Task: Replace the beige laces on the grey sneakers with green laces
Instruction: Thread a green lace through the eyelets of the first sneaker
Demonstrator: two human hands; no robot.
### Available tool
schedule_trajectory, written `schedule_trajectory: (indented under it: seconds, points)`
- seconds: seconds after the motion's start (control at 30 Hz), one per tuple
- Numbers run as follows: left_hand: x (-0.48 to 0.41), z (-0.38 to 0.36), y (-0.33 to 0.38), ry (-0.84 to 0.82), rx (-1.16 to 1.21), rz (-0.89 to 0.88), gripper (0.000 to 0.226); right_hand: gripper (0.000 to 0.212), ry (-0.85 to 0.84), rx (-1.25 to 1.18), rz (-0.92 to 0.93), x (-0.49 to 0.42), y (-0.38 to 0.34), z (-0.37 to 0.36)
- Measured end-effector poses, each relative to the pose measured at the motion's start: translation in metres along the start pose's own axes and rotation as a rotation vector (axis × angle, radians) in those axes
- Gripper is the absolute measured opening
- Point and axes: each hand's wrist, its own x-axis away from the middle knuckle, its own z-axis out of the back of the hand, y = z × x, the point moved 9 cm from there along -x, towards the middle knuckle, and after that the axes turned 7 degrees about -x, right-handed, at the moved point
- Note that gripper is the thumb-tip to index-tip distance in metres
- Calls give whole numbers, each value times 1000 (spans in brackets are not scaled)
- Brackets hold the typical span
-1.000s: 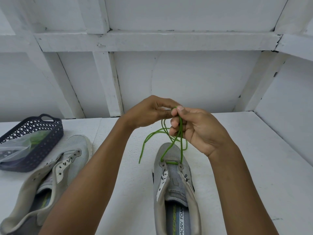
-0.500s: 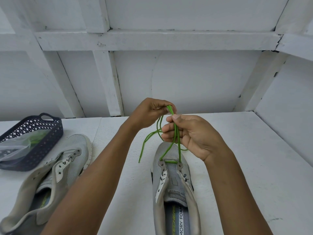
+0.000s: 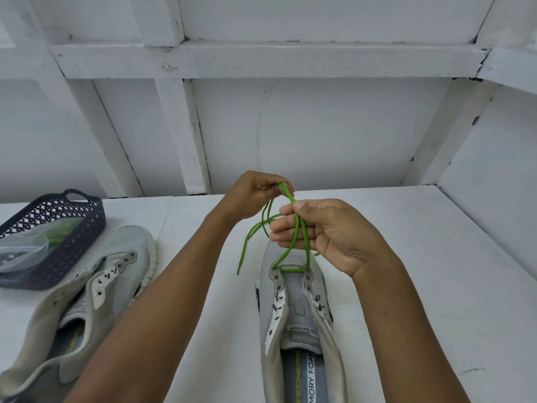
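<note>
Left hand (image 3: 252, 196) and right hand (image 3: 334, 231) parted, fingers (image 3: 283, 228) pinching one green lace (image 3: 291, 269), two grey sneakers (image 3: 293, 315) (image 3: 96, 286)

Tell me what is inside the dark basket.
A clear plastic bag with something green in it lies in the basket; whatever is beneath the bag is covered.

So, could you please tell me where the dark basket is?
In the head view, the dark basket sits far left on the white table, just beyond the unlaced grey sneaker.
</note>
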Motion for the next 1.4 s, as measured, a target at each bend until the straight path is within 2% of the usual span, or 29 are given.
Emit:
schedule_trajectory:
  seconds: [0.37, 0.5, 0.53, 0.67, 0.83, 0.9, 0.97, 1.03, 1.23, 1.4]
  points:
    - [0, -7, -21, -44, -7, 130, 16, 24, 23, 30, -30, -7, 14, 14]
    - [5, -13, -29, -169, -106, 221, 48, 23, 66, 13, -30, -11, 16, 20]
    - [6, -13, -32, -168, -120, 247, 50, 23, 72, 5, -25, -11, 15, 21]
    - [11, 1, -43, -51, -191, 318, 17, 23, 74, 5, -12, -12, 13, 23]
    - [25, 11, -39, -4, -162, 343, 20, 23, 94, 5, -6, -15, 14, 24]
    - [32, 8, -31, -75, -56, 313, 15, 23, 98, 13, -2, -16, 13, 24]
    - [46, -12, -22, -296, 74, 292, 19, 23, 98, 18, -2, -17, 13, 23]
    - [60, -32, -19, -448, 61, 298, 29, 22, 100, 18, 2, -18, 13, 22]
    - [71, -50, -9, -445, -57, 304, 35, 22, 96, 29, -1, -18, 14, 18]
    - [74, -63, -7, -461, -99, 274, 19, 22, 120, 43, 9, -17, 13, 16]
